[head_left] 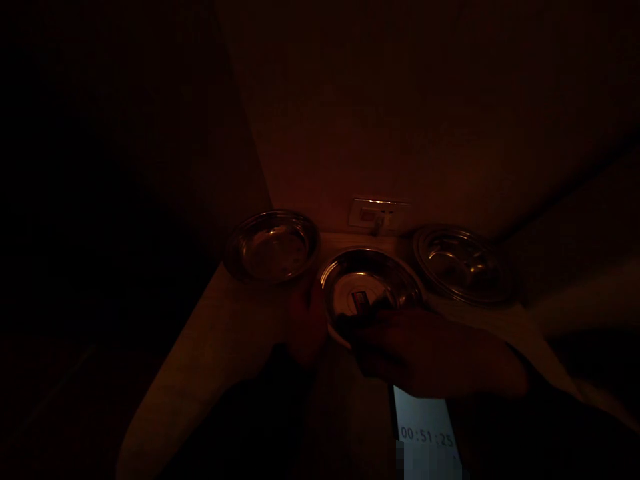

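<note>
The scene is very dark. In the middle of the table stands a shiny metal bowl (345,283). My left hand (306,323) is at its left rim and appears to grip it, though its fingers are mostly lost in shadow. Inside the bowl a small dark rectangular piece with a reddish face (360,301) shows beside my right fingers. My right hand (415,347) reaches across the near rim into the bowl. Its fingertips are too dark to make out, so I cannot tell whether they hold the piece.
Another metal bowl (275,253) stands at the back left of the wooden table (170,393). At the back right lies a metal lid or dish (457,263). A wall socket (367,213) has a plug in it. Below my right hand, a lit phone (425,417) reads 00:51:25.
</note>
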`<state>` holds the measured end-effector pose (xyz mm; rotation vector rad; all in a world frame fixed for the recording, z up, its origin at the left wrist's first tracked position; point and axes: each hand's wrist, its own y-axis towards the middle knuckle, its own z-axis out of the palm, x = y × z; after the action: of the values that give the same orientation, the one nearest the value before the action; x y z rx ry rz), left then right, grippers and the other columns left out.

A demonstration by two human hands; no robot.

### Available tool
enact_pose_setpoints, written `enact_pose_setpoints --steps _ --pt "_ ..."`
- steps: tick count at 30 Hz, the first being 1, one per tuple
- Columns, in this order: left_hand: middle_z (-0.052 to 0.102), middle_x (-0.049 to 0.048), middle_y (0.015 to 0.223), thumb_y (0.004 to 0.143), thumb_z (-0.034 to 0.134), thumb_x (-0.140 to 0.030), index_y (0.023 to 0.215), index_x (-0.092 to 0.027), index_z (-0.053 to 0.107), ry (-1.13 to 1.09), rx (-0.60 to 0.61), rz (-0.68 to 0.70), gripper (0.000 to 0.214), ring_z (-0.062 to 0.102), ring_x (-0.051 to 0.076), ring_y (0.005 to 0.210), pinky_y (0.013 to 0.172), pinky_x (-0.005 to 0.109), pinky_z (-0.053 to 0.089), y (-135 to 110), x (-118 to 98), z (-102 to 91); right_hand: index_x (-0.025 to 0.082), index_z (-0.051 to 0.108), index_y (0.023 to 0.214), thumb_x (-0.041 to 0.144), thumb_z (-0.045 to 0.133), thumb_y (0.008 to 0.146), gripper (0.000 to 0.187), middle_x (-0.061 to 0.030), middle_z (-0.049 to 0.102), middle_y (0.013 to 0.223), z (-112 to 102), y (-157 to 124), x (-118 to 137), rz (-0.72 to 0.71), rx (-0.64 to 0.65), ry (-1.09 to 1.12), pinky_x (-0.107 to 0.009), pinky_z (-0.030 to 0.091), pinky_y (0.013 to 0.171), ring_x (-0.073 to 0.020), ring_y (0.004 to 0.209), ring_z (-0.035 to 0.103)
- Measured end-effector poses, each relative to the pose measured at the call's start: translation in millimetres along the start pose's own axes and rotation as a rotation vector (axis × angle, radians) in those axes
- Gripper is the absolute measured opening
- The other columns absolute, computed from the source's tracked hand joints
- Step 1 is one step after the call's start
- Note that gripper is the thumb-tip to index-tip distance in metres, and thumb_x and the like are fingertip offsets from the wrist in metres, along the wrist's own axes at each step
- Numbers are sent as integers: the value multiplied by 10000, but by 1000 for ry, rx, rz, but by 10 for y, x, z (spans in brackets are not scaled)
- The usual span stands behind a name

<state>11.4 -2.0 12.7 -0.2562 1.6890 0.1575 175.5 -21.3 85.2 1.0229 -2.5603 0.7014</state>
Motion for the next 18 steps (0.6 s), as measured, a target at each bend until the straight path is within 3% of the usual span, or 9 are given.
enact_pose_setpoints --steps 8,15,18 --pt "693 101 1141 857 495 -324 1055 -153 683 -70 -25 -46 321 617 227 1080 955 356 448 61 51 -11 248 476 1328 365 503 875 469 -82 612 1240 -32 -23 -1 -9 53 33 -357 478 860 -265 1059 610" --pt "718 90 1043 861 467 -400 992 -154 688 -36 -38 -127 356 641 229 973 874 341 473 47 23 -22 197 601 1139 275 532 843 314 -91 673 1062 -25 2 -22 -41 52 13 -315 477 796 -223 922 641" --pt "728 76 967 872 433 -428 933 -152 687 9 -29 -147 380 647 221 899 803 323 484 36 -1 -44 196 592 1145 271 523 852 310 -89 671 1053 -15 16 -32 -62 47 18 -313 475 792 -216 917 638"
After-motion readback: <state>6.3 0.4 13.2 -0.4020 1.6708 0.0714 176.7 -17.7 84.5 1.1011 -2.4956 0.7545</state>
